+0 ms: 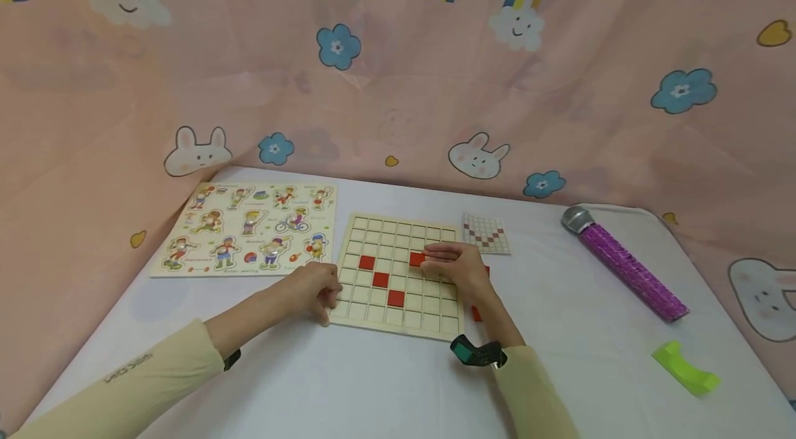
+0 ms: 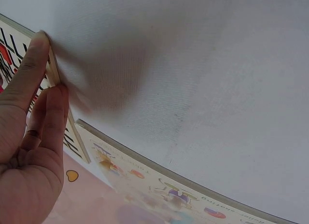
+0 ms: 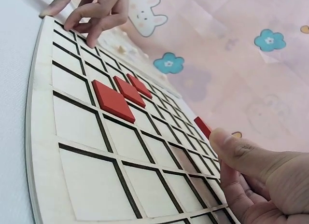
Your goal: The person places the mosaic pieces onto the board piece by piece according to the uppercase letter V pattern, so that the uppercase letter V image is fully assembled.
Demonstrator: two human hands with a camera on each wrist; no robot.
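A square wooden grid board (image 1: pixel 429 320) lies on the table, with three red square tiles (image 3: pixel 113 101) set in its cells along a diagonal. At the board's left edge, my left hand (image 1: pixel 311 287) grips the rim, thumb at the side near the front corner and fingertips bent onto the top face. My right hand (image 1: pixel 457 266) pinches another red tile (image 1: pixel 417 259) between thumb and fingers, over the right half of the board. In the right wrist view that tile is tilted and sits above the grid surface.
Behind the board's right corner lies a small pattern card (image 1: pixel 488 235). More red pieces (image 1: pixel 477 314) show partly under my right forearm. A picture puzzle board (image 1: pixel 249 228) lies at left. Right of the grid are a purple microphone (image 1: pixel 628 269) and a green curved block (image 1: pixel 684 368).
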